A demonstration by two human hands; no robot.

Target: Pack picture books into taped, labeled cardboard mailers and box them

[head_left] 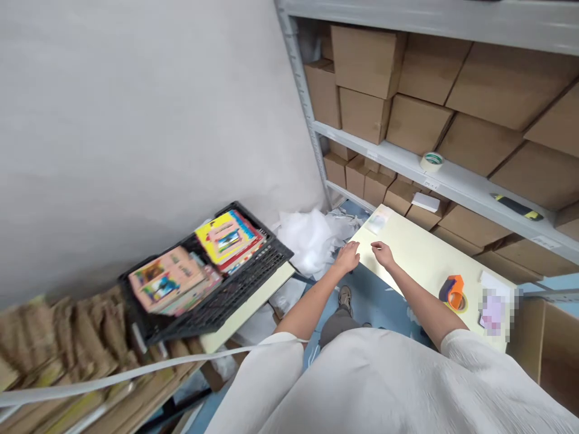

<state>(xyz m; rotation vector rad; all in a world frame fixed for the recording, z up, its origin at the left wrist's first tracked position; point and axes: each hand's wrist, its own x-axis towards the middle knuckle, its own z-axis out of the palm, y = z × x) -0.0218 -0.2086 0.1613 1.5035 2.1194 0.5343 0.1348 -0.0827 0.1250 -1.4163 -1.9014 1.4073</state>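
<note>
My left hand (pixel 348 257) is over the left edge of the pale yellow table (pixel 418 253), its fingers loosely bent and pointing forward; whether it holds anything is too small to tell. Just to its right, my right hand (pixel 383 254) hovers at the same edge with its fingers drawn together, and nothing can be made out in it. The two hands are apart. Beyond them, a small clear packet (pixel 377 223) lies at the table's far corner. An orange tape dispenser (pixel 455 293) rests on the table beside my right forearm.
At left, a black crate (pixel 262 256) holds stacked colourful books (pixel 226 238). Brown paper bundles (pixel 85 337) lie nearer. White packing material (pixel 307 238) is on the floor. Shelves (pixel 389 154) of cardboard boxes stand ahead right, with a tape roll (pixel 432 161). An open carton (pixel 561 343) is at right.
</note>
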